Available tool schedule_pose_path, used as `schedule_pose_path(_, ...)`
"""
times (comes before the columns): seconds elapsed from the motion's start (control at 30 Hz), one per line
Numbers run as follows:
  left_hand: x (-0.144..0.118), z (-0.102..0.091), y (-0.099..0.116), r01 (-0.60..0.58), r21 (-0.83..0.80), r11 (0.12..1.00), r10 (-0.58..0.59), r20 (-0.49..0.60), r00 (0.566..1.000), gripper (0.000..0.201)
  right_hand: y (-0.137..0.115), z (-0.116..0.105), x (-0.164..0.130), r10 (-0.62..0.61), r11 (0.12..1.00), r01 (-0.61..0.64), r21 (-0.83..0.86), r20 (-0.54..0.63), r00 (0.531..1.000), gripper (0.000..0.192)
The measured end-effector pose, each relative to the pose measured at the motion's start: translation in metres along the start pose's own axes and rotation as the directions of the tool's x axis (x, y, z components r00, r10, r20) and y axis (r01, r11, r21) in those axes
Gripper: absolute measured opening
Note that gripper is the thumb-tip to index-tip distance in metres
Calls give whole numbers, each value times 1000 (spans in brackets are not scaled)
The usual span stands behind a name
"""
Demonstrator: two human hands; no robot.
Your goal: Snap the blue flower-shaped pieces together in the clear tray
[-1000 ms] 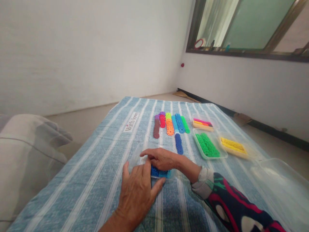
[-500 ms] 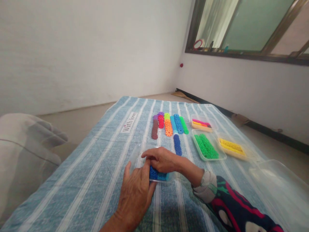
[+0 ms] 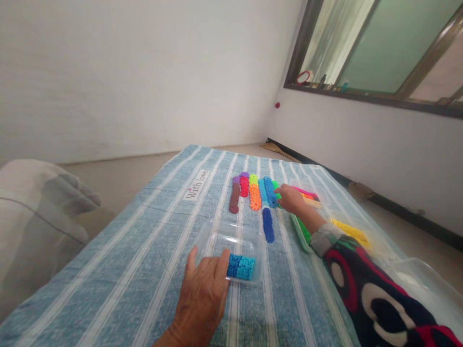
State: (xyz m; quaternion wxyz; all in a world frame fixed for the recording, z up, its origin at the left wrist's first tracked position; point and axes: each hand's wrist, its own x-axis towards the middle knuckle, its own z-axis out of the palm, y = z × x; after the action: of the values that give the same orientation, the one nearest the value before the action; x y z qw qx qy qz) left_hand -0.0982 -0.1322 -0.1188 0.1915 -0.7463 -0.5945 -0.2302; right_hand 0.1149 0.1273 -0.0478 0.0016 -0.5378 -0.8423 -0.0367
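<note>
Left hand lies flat, palm down, on the near left corner of a clear plastic tray; fingers spread and loose, gripping nothing, tips resting against the tray's near edge. Inside the tray, at its near right end, a short stack of blue pieces, mixed dark and lighter blue, touching the tray's wall.

Right hand is stretched far forward, patterned sleeve trailing back to the lower right. Its fingers are curled together at the far row of coloured strips (brown, purple, red, orange, light blue, blue, green, side by side), at the blue and green end. Whether they actually pinch a piece I cannot tell; the tips are too small to read.

A single dark blue strip lies alone between the row and the tray, apart from both hands.

Right of the row: a tray of green pieces, partly hidden under the forearm, and one of yellow pieces beyond it.

All rests on a blue-and-white striped cloth, with a "With love" label.
</note>
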Motion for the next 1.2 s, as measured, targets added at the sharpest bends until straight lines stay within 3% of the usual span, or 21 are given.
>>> schedule_pose_path(0.4, 0, 3, 1, 25, -73, 997, -27, -19, 999, 32, 3, 20, 16, -40, 998, 43, -50, 62, 997, 33)
schedule_pose_path(1.2, 1, 4, -4, 4, -104, 995, -3, 9, 1000, 34, 5, 24, 22, -53, 999, 54, -10, 50, 997, 29)
